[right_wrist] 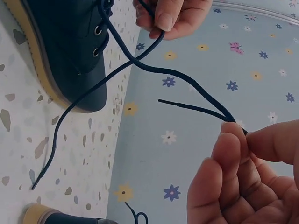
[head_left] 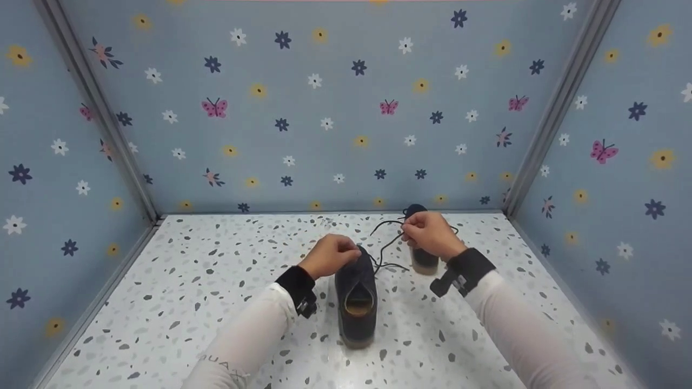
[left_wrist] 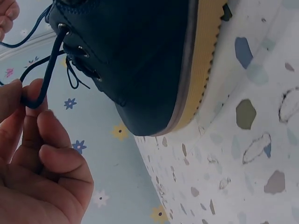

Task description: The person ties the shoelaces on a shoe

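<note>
A dark navy lace-up shoe (head_left: 350, 283) with a tan sole stands on the speckled surface, its toe pointing away. At its front, my left hand (head_left: 331, 255) pinches one dark lace (left_wrist: 50, 70) between thumb and fingertips. Farther right, my right hand (head_left: 432, 235) pinches the other lace (right_wrist: 187, 79), its short end (right_wrist: 187, 107) sticking out past the fingertips. The two laces cross each other between the hands, and the left one's loose end (right_wrist: 56, 135) trails downward in the right wrist view. Behind my right hand stands a second navy shoe (head_left: 425, 260), partly hidden.
The speckled white surface (head_left: 216, 302) is bounded by a back wall (head_left: 324, 108) and two side walls, all pale blue with flowers and butterflies. Grey metal strips (head_left: 557, 108) run along the corners. The second shoe also has loose laces.
</note>
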Demonstrator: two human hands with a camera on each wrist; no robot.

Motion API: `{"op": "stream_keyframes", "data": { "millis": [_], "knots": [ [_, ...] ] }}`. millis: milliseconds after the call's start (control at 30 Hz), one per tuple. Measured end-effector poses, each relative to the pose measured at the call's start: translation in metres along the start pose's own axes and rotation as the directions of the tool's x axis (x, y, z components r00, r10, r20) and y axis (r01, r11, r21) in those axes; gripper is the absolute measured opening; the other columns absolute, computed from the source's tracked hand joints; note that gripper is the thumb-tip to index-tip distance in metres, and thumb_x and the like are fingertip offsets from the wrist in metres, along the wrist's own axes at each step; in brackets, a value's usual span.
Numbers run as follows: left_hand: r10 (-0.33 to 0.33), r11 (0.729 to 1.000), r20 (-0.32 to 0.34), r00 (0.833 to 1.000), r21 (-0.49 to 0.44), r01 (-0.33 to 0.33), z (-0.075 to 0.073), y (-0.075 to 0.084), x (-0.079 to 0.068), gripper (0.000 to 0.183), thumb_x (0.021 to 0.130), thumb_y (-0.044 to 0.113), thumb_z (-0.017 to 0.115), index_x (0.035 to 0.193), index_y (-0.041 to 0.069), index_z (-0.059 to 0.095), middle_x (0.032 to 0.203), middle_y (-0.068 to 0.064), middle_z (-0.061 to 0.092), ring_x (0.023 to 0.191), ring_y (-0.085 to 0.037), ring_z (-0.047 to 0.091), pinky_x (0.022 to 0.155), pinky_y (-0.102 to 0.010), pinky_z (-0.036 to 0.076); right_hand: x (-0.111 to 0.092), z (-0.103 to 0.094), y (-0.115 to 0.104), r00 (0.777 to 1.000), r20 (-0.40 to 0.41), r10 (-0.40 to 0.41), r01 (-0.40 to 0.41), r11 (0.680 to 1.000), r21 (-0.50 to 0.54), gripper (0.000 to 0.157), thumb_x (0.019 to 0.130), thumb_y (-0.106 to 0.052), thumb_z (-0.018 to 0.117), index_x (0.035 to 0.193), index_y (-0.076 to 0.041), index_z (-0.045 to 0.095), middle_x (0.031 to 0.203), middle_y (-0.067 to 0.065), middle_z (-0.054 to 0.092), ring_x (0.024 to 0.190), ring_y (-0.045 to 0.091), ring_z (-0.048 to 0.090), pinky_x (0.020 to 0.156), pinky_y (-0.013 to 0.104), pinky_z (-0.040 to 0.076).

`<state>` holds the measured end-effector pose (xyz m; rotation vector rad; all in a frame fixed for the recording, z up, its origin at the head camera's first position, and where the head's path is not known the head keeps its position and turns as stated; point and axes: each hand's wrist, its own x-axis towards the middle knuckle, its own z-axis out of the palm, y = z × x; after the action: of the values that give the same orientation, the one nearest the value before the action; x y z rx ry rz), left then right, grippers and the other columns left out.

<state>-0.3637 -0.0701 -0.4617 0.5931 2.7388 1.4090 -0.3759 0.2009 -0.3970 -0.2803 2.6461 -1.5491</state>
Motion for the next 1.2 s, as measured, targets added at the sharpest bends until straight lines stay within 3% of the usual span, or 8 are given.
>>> {"op": "stream_keyframes", "data": {
  "millis": [200,633,900,1100,1200],
  "knots": [
    [0.013,1.0,0.036,0.999,0.004,-0.013,0.01,0.001,0.005,0.016,0.1,0.024,0.07,0.1,0.011,0.08,0.092,-0.002,0.078,0.079,-0.007,0.064,0.078,-0.03,0.055,0.006,0.003,-0.012,0.999,0.014,-0.038,0.037,0.999,0.037,0.019,0.103,-0.017,0.064,0.106,0.001,0.07,0.081,0.002,0.075,0.071,0.01,0.07,0.067,0.025,0.06],
    [-0.001,1.0,0.1,0.995,-0.014,0.002,0.018,0.0,0.006,0.016,0.099,0.022,0.069,0.108,0.015,0.081,0.1,-0.001,0.079,0.084,-0.007,0.065,0.08,-0.028,0.055,0.023,0.012,-0.035,0.998,0.016,-0.066,0.06,0.967,0.248,0.016,0.104,-0.011,0.062,0.107,0.004,0.065,0.077,-0.001,0.074,0.068,0.009,0.07,0.065,0.024,0.06],
    [0.027,0.996,0.137,0.99,-0.085,-0.015,0.018,-0.001,0.004,0.023,0.093,0.012,0.063,0.111,0.008,0.079,0.103,-0.007,0.08,0.086,-0.008,0.067,0.082,-0.027,0.056,0.03,0.015,-0.041,0.996,-0.003,-0.09,0.088,0.964,0.253,0.018,0.104,-0.017,0.064,0.105,0.001,0.067,0.082,0.001,0.075,0.072,0.011,0.072,0.072,0.026,0.063],
    [0.035,0.996,0.136,0.99,-0.086,-0.023,0.02,-0.002,0.003,0.02,0.092,0.02,0.075,0.109,0.011,0.079,0.104,-0.005,0.08,0.086,-0.008,0.069,0.082,-0.028,0.058,0.038,0.02,-0.042,0.997,-0.041,-0.066,0.074,0.968,0.239,0.017,0.104,-0.018,0.066,0.1,-0.002,0.067,0.079,0.001,0.074,0.07,0.011,0.071,0.068,0.025,0.061],
    [0.035,0.996,0.114,0.993,-0.085,-0.025,0.022,-0.003,0.002,0.017,0.091,0.022,0.078,0.106,0.013,0.08,0.102,-0.004,0.08,0.084,-0.007,0.069,0.081,-0.028,0.057,0.041,0.023,-0.042,0.998,-0.004,-0.069,0.068,0.976,0.209,0.018,0.104,-0.018,0.065,0.108,-0.001,0.069,0.086,0.004,0.077,0.075,0.011,0.073,0.071,0.025,0.062]
  ]
}}
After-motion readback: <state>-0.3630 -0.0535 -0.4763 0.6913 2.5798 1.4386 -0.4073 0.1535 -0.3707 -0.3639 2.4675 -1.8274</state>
